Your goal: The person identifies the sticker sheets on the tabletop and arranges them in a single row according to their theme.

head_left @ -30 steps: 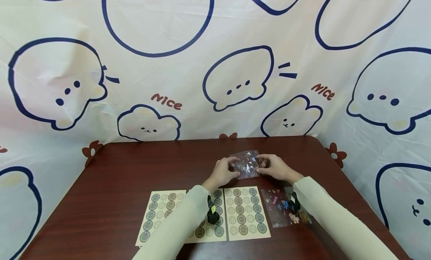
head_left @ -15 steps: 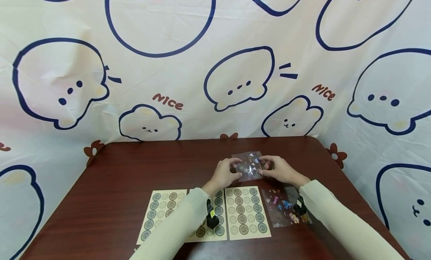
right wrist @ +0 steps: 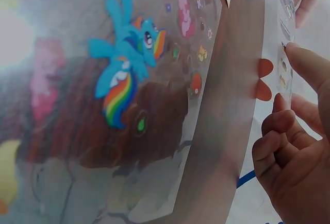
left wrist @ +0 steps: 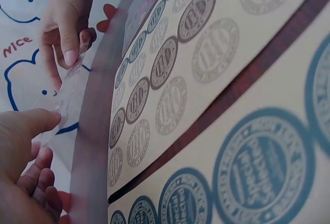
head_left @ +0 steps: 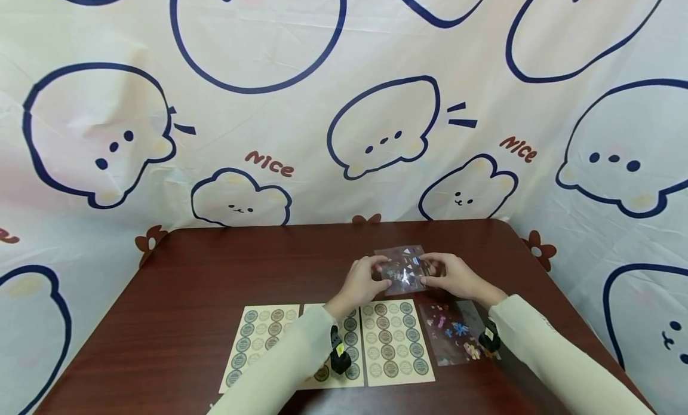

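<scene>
A clear sticker sheet with small shiny shapes is held up over the table, stretched between both hands. My left hand pinches its left edge between thumb and fingers. On the opposite edge, my right hand has the same kind of pinch. Seen from the left wrist, the clear sheet is nearly edge-on. The right wrist view shows the thumb and fingers of the right hand at the sheet's side, with the other fingers curled below.
Three cream sheets of round label stickers lie in a row in front: a left sheet, a middle sheet partly under the left arm, and a right sheet. A clear pony sticker sheet lies beside them, near the right wrist.
Both hands and the clear sheet have shifted slightly right and nearer to me. The grip on it stays the same. The sheets on the table have not moved.
</scene>
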A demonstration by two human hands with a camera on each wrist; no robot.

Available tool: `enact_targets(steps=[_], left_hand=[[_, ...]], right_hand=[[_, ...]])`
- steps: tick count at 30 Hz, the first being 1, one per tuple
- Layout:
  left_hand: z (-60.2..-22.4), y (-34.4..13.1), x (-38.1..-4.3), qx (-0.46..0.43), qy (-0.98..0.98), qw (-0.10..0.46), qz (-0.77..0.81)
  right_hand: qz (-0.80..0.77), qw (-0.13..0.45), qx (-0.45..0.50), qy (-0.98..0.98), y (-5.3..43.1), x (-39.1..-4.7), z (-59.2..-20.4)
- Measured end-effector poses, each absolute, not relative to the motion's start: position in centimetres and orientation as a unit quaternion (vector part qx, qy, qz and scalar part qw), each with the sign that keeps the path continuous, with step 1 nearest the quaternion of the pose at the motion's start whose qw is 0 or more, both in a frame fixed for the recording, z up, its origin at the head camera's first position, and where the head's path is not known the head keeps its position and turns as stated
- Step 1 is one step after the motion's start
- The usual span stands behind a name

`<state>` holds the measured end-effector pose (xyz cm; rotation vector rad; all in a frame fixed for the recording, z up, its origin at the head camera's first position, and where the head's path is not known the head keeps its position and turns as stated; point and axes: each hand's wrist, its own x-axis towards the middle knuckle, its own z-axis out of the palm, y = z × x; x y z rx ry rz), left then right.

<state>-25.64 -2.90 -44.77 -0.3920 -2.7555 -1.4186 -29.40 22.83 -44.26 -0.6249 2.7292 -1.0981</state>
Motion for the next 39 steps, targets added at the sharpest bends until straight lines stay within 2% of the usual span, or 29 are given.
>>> enact_targets(steps=[8,39], left_hand=[[-44.4,-2.1,-24.9,-0.135,-0.881,0.002,-0.453],[-44.3,0.6,-22.7,-0.170,-0.877,-0.001,-0.448]], right_hand=[[-0.355,0.048,-0.219,0.908,23.9,-28.5,-44.0],[-0.349,0.043,-0.221,0.910,27.5,-26.2,-44.2]])
